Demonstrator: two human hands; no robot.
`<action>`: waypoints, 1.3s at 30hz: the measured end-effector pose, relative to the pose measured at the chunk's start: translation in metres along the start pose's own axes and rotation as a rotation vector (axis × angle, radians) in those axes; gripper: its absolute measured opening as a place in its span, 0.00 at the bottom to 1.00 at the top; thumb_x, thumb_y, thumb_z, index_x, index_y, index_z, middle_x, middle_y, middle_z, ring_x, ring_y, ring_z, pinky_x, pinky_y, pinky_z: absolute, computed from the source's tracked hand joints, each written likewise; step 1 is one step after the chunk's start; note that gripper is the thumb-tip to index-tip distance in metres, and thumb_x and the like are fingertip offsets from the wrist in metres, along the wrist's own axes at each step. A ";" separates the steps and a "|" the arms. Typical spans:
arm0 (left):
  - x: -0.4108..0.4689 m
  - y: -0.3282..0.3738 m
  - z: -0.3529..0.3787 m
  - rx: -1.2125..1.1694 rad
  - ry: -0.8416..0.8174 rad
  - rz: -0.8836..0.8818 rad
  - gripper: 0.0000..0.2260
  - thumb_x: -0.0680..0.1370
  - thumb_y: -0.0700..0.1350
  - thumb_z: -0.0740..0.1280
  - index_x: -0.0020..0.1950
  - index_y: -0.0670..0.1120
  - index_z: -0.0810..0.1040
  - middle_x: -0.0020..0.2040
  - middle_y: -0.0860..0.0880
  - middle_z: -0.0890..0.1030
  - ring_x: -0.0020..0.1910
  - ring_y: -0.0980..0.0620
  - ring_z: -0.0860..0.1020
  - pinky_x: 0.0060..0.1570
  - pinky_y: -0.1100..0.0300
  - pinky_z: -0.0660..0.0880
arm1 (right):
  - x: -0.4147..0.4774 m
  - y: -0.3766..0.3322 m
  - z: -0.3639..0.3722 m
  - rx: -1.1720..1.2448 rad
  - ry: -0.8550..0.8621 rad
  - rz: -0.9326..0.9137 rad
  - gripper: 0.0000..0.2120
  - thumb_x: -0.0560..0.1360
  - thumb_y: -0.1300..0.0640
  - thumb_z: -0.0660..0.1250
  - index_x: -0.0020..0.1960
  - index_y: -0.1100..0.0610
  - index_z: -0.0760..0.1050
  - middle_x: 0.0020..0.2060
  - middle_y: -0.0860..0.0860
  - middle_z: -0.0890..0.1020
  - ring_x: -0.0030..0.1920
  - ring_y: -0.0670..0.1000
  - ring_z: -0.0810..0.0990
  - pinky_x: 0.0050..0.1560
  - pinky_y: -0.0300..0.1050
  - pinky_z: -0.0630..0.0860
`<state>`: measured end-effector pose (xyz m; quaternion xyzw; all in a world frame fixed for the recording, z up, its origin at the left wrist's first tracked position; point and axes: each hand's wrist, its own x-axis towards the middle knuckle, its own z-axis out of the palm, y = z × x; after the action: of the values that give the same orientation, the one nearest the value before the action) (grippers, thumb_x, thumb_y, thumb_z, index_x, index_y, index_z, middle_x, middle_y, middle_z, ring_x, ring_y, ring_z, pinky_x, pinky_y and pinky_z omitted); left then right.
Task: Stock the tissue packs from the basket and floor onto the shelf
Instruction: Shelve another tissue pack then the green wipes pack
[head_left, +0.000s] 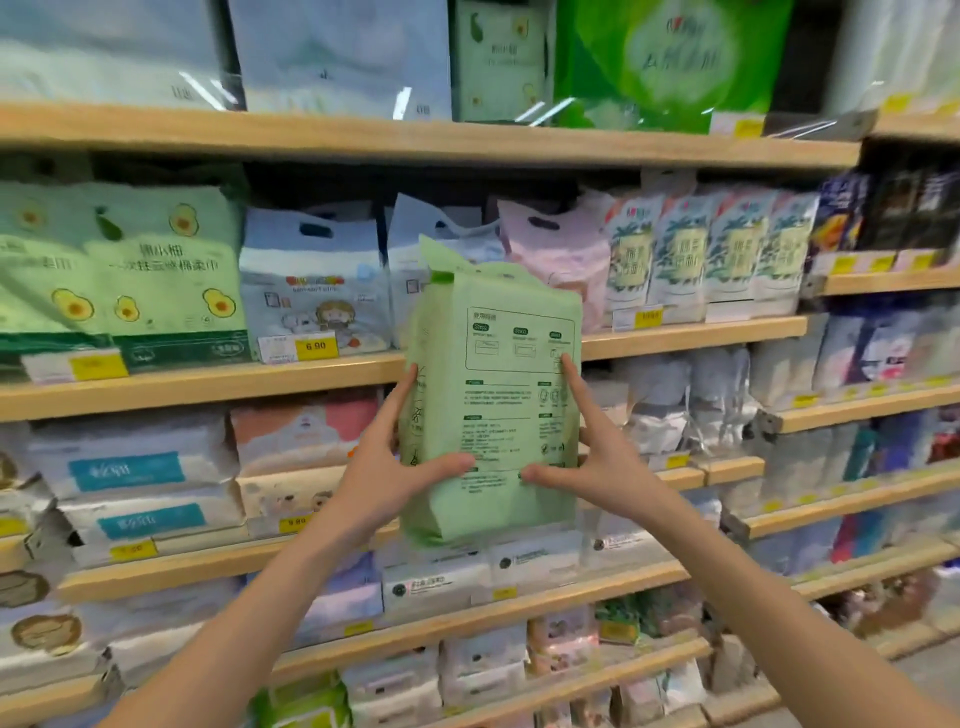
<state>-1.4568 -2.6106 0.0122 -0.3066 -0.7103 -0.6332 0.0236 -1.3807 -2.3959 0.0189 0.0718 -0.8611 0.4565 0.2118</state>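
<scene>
Tissue pack (493, 395) between hands (384, 478) (597, 467), before shelf (208, 384)

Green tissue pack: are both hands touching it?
Touching. Head view shows the left hand and right hand holding the green tissue pack, thumbs on its face.

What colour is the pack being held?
The pack is light green with dark print; head view.
</scene>
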 end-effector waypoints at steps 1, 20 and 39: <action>0.007 0.005 0.007 0.004 0.033 0.014 0.49 0.54 0.56 0.79 0.71 0.63 0.59 0.68 0.59 0.70 0.61 0.64 0.73 0.59 0.58 0.75 | 0.006 0.000 -0.008 -0.001 -0.003 -0.003 0.55 0.61 0.48 0.77 0.72 0.37 0.40 0.71 0.40 0.60 0.69 0.45 0.65 0.68 0.53 0.68; 0.060 0.082 0.134 0.867 0.519 0.384 0.41 0.68 0.57 0.71 0.75 0.59 0.52 0.67 0.41 0.66 0.62 0.40 0.70 0.50 0.45 0.76 | 0.037 -0.024 -0.070 0.115 0.142 -0.370 0.38 0.70 0.46 0.66 0.71 0.34 0.47 0.75 0.53 0.48 0.75 0.46 0.52 0.63 0.49 0.73; 0.049 0.122 0.135 0.759 -0.089 0.465 0.33 0.70 0.53 0.50 0.73 0.63 0.39 0.72 0.54 0.65 0.65 0.58 0.64 0.60 0.51 0.68 | 0.057 -0.005 -0.120 0.294 0.340 -0.267 0.45 0.56 0.47 0.75 0.68 0.38 0.58 0.66 0.45 0.67 0.66 0.45 0.68 0.65 0.55 0.70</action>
<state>-1.3917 -2.4658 0.1137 -0.4547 -0.8049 -0.2919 0.2454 -1.3945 -2.2965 0.1069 0.1371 -0.7204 0.5505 0.3990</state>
